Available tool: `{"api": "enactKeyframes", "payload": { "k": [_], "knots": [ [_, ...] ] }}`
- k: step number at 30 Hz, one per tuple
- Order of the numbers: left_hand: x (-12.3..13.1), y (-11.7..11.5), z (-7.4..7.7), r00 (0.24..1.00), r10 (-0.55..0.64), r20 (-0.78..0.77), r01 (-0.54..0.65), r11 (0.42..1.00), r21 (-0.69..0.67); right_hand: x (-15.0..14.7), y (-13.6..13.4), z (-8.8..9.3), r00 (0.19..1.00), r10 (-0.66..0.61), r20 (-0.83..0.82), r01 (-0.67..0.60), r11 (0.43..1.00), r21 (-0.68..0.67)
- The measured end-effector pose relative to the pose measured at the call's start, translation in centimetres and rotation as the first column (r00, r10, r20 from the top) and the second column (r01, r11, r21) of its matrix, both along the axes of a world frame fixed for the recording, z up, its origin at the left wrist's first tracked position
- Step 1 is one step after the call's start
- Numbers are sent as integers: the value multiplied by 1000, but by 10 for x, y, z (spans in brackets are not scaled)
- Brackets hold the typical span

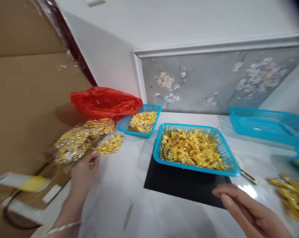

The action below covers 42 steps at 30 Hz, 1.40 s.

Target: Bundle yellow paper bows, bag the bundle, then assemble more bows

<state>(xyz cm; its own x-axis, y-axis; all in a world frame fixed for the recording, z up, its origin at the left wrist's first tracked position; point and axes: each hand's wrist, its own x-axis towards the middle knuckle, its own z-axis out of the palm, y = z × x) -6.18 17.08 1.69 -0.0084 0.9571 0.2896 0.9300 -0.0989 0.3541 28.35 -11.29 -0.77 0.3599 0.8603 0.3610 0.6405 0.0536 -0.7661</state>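
Note:
My left hand (86, 170) is closed beside a small bunch of yellow flowers (111, 144) on the white table; what its curled fingers hold, if anything, is too small to name. My right hand (248, 208) hovers over the table's near right part, thumb and forefinger apart, nothing between them. In front of it stands a blue basket (196, 169) filled with yellow flowers (189, 147), partly on a black mat (179, 181). Wrapped yellow bundles (72, 145) lie at the left, by the bunch.
Behind are a red plastic bag (107, 102) and a smaller blue basket (142, 134) with yellow flowers. At right are another blue basket (263, 134), a thin tool (250, 177) and loose yellow flowers (292, 196). A cardboard box (27, 115) fills the left.

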Motion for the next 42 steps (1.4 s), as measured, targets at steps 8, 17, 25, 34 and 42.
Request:
{"api": "enactKeyframes", "payload": {
  "k": [8,17,25,34,42],
  "knots": [
    [88,-86,11,756,-175,631,367,912,-186,33,39,27,962,-128,239,159,981,-115],
    [149,-147,-2,454,-157,877,757,587,-287,54,89,22,942,-162,293,233,946,-225],
    [151,-143,-14,417,-133,899,793,536,-289,40,76,41,991,-126,54,132,982,-138],
    [174,-147,-9,282,-54,958,870,435,-232,22,66,48,912,-70,-405,60,998,-37],
    [188,-162,12,89,91,992,924,363,-116,-24,47,40,198,157,-967,-22,987,156]
  ]
}}
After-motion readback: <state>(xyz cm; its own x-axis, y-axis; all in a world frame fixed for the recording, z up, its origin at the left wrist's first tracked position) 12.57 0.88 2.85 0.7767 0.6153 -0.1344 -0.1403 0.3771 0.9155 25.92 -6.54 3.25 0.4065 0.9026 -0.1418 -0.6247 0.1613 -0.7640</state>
